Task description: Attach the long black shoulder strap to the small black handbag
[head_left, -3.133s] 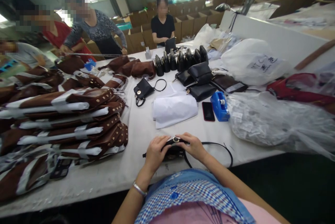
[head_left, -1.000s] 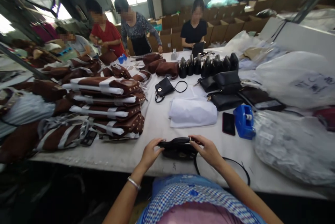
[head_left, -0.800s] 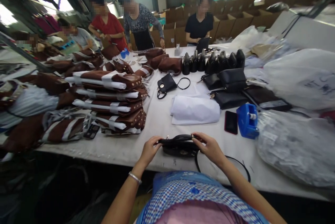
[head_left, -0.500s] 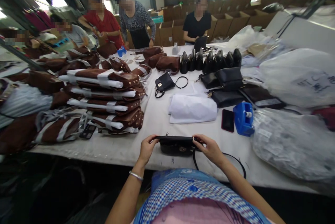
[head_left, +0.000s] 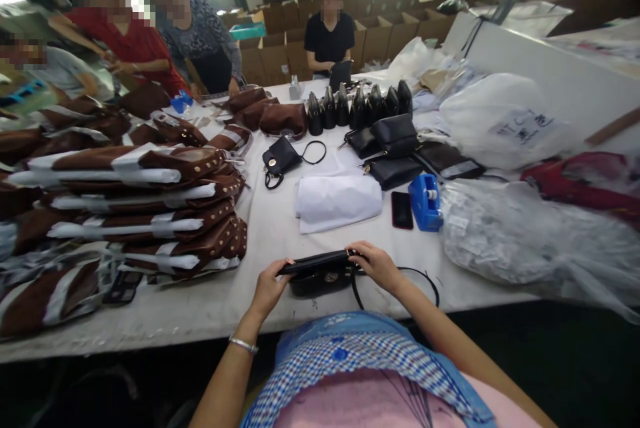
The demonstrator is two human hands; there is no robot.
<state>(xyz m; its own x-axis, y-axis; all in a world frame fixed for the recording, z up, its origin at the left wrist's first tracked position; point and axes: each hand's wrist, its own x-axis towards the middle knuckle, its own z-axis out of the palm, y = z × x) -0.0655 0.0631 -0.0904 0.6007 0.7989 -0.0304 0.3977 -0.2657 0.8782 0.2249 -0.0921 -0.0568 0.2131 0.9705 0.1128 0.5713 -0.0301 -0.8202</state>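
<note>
A small black purse (head_left: pixel 320 273) with a gold clasp stands at the near edge of the white table (head_left: pixel 270 235). My left hand (head_left: pixel 267 288) pinches its left end and my right hand (head_left: pixel 374 264) grips its right end, both closed on it. The purse's thin black strap (head_left: pixel 425 278) loops out on the table to the right of my right hand.
Stacked brown paper-wrapped bags (head_left: pixel 150 215) fill the left. Ahead lie white paper sheets (head_left: pixel 337 201), a dark phone (head_left: pixel 401 210), a blue tape dispenser (head_left: pixel 426 192), black purses (head_left: pixel 390 148) and plastic bags (head_left: pixel 525 235) at right. Several people work at the far side.
Both hands stay on the black purse while turning it slightly at the table edge. My head has swung to the right, shifting the whole scene leftward.
</note>
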